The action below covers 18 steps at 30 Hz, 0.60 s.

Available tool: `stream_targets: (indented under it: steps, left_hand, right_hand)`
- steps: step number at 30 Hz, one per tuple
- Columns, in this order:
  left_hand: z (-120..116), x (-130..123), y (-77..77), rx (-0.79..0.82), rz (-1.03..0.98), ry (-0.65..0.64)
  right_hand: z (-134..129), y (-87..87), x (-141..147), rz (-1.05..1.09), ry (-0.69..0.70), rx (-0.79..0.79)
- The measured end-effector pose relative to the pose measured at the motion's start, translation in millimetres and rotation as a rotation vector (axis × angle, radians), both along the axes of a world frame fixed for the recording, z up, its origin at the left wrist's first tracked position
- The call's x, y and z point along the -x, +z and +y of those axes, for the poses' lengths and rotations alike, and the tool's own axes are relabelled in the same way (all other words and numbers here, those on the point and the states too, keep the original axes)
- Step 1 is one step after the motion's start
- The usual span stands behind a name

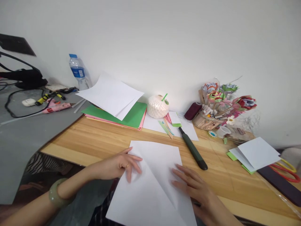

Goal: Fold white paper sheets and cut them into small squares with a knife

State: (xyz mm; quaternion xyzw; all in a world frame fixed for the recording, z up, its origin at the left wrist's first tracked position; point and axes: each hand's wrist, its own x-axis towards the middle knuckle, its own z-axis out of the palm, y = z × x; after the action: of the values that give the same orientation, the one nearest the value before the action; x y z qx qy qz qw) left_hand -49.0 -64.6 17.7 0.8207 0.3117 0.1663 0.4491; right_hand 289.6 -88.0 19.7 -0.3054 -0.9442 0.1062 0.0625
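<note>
A white sheet of paper [150, 185] lies at the front edge of the wooden table, its near part hanging over. A diagonal crease runs across it. My left hand [124, 164] rests on the upper left of the sheet with fingers spread. On the right side of the paper, the fingers of my right hand [191, 185] are stretched out and slightly blurred; its thumb is partly hidden under the palm. Beyond the sheet, to the right, lies a dark green utility knife [194, 150].
Behind stand a stack of coloured paper [131, 114] under white sheets [110, 94] and a white paper ornament [158, 106]. At right are a basket of paper flowers [207, 121], folded paper [258, 153] and scissors [288, 174]. A glue gun [56, 107] and bottle [78, 72] are at left.
</note>
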Motion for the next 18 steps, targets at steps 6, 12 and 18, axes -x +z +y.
stream_targets:
  steps: [6,12,18]
  left_hand:
    - [5,-2,-0.6,0.160,0.006,0.121]
    - [-10,-8,-17.2,0.166,0.056,0.402]
    - [-24,-19,-28.0,0.009,0.100,0.660]
  right_hand:
    - [8,-20.6,-3,0.185,-0.101,0.046]
    - [9,-22.7,3,0.440,-0.362,0.102]
    - [7,-26.1,23,0.490,-0.849,0.219]
